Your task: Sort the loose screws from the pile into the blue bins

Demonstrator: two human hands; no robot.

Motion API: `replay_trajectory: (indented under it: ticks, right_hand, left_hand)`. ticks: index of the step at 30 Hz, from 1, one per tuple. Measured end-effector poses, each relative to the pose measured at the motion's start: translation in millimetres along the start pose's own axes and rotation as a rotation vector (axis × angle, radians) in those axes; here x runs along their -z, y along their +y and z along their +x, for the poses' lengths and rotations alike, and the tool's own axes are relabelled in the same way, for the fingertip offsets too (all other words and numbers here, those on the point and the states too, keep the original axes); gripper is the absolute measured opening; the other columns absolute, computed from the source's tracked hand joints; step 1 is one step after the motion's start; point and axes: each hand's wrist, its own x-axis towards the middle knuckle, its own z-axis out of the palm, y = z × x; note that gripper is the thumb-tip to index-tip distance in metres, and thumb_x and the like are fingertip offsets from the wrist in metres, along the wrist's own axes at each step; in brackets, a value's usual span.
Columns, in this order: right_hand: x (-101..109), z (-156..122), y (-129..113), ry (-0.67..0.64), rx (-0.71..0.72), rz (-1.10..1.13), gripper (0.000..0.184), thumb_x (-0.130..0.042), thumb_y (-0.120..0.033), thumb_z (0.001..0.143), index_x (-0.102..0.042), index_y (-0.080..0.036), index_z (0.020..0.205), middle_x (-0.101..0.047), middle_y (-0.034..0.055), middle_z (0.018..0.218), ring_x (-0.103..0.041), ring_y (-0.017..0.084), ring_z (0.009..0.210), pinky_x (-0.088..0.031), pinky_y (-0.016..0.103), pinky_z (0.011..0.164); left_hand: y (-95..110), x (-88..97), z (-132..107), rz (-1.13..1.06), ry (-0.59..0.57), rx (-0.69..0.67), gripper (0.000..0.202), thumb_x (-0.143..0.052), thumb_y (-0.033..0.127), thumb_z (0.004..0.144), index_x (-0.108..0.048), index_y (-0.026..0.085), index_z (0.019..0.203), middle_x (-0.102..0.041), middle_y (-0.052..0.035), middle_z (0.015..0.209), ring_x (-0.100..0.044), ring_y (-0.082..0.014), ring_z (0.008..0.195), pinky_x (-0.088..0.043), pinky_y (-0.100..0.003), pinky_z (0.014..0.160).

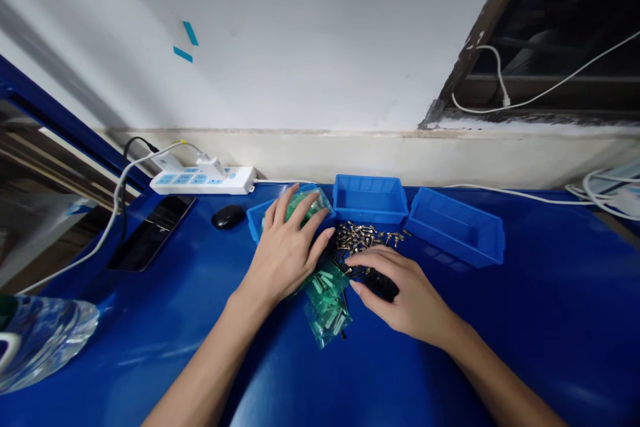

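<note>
My left hand is spread out over the left blue bin, its fingertips above clear green packets. More green packets with pale pieces inside lie on the table just below that hand. Between my hands is a heap of small metal screws. My right hand curves over the near right side of the heap, thumb and forefinger apart with nothing visible between them. Dark pieces show beneath its palm; their kind is unclear. The underside of each hand is hidden.
A middle blue bin and an angled right blue bin stand along the wall. At left are a black mouse, a phone, a power strip with cables, and a clear plastic bottle.
</note>
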Motion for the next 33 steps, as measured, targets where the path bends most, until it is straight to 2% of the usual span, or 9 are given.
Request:
replay_trajectory:
  ticks: [3, 6, 9, 11, 15, 19, 22, 27, 33]
  right_hand:
    - [-1.2, 0.2, -1.2, -0.045, 0.012, 0.002, 0.022, -0.064, -0.016, 0.094, -0.067, -0.022, 0.114, -0.077, 0.0045, 0.107, -0.071, 0.018, 0.1, -0.057, 0.032, 0.093]
    - [-0.9, -0.3, -0.4, -0.051, 0.024, -0.023, 0.021, -0.063, -0.017, 0.094, -0.067, -0.021, 0.115, -0.077, 0.0051, 0.108, -0.069, 0.019, 0.104, -0.056, 0.033, 0.095]
    - [-2.2, -3.1, -0.2, -0.109, 0.077, -0.083, 0.028, -0.064, -0.016, 0.093, -0.068, -0.02, 0.12, -0.075, 0.0061, 0.119, -0.063, 0.023, 0.121, -0.052, 0.039, 0.105]
    - [-5.0, -5.4, -0.5, -0.164, 0.127, -0.139, 0.036, -0.06, -0.011, 0.093, -0.067, -0.021, 0.127, -0.072, 0.0049, 0.131, -0.055, 0.025, 0.132, -0.048, 0.042, 0.111]
    - [-11.8, -5.6, -0.1, -0.167, 0.253, -0.243, 0.038, -0.052, -0.004, 0.097, -0.068, -0.019, 0.128, -0.075, 0.0059, 0.127, -0.057, 0.026, 0.133, -0.051, 0.044, 0.107]
    - [-10.5, -0.8, 0.1, -0.043, 0.288, -0.238, 0.029, -0.053, -0.006, 0.099, -0.075, -0.02, 0.114, -0.081, 0.008, 0.107, -0.069, 0.026, 0.116, -0.056, 0.044, 0.096]
    - [-5.1, 1.4, 0.2, 0.084, 0.147, -0.061, 0.021, -0.063, -0.013, 0.096, -0.078, -0.024, 0.104, -0.082, 0.0054, 0.097, -0.076, 0.026, 0.1, -0.061, 0.042, 0.088]
    - [0.2, 3.8, 5.4, 0.359, -0.288, 0.428, 0.008, -0.081, -0.028, 0.081, -0.081, -0.025, 0.089, -0.082, 0.0036, 0.084, -0.079, 0.023, 0.074, -0.065, 0.032, 0.067]
    - [1.9, 8.9, 4.9, 0.328, -0.438, 0.638, 0.027, -0.088, -0.041, 0.072, -0.079, -0.021, 0.087, -0.08, 0.0049, 0.075, -0.078, 0.023, 0.069, -0.064, 0.031, 0.064]
  left_hand:
    - [-0.8, 0.2, -0.4, 0.015, -0.006, 0.027, 0.044, -0.039, 0.041, 0.108, -0.074, 0.015, 0.118, -0.064, -0.0127, 0.142, -0.037, -0.0451, 0.147, -0.043, -0.067, 0.112]
    - [-0.8, -1.9, -1.1, -0.007, -0.016, 0.022, 0.048, -0.039, 0.043, 0.109, -0.067, 0.013, 0.133, -0.065, -0.0143, 0.14, -0.035, -0.046, 0.148, -0.041, -0.07, 0.112]
    - [-0.9, -2.1, -0.8, -0.04, 0.012, -0.004, 0.053, -0.042, 0.044, 0.108, -0.058, 0.007, 0.142, -0.058, -0.0191, 0.148, -0.03, -0.0456, 0.151, -0.038, -0.07, 0.115]
    - [-1.9, 0.9, 0.1, -0.073, 0.075, -0.028, 0.045, -0.045, 0.037, 0.107, -0.061, 0.006, 0.136, -0.056, -0.0207, 0.149, -0.032, -0.0434, 0.15, -0.04, -0.067, 0.116]
    - [-3.3, 11.6, 2.8, -0.227, 0.207, -0.122, 0.025, -0.05, 0.019, 0.103, -0.07, 0.009, 0.116, -0.071, -0.0157, 0.118, -0.06, -0.0295, 0.119, -0.055, -0.048, 0.102]
    - [1.5, 20.4, 4.3, -0.456, 0.221, -0.126, 0.02, -0.052, 0.014, 0.102, -0.072, 0.014, 0.104, -0.075, -0.0084, 0.1, -0.067, -0.0206, 0.095, -0.058, -0.038, 0.091]
    - [8.1, 23.3, 4.2, -0.67, 0.141, -0.021, 0.023, -0.05, 0.019, 0.103, -0.073, 0.017, 0.106, -0.077, -0.0075, 0.102, -0.07, -0.0188, 0.095, -0.059, -0.035, 0.089]
    - [18.6, 19.1, 2.4, -0.94, -0.043, 0.114, 0.025, -0.069, 0.028, 0.093, -0.073, 0.018, 0.115, -0.079, -0.0066, 0.101, -0.074, -0.0184, 0.085, -0.062, -0.034, 0.081]
    - [25.1, 11.7, 1.0, -1.086, -0.056, 0.193, 0.021, -0.069, 0.019, 0.09, -0.071, 0.016, 0.11, -0.079, -0.0041, 0.091, -0.075, -0.0165, 0.082, -0.061, -0.029, 0.076]
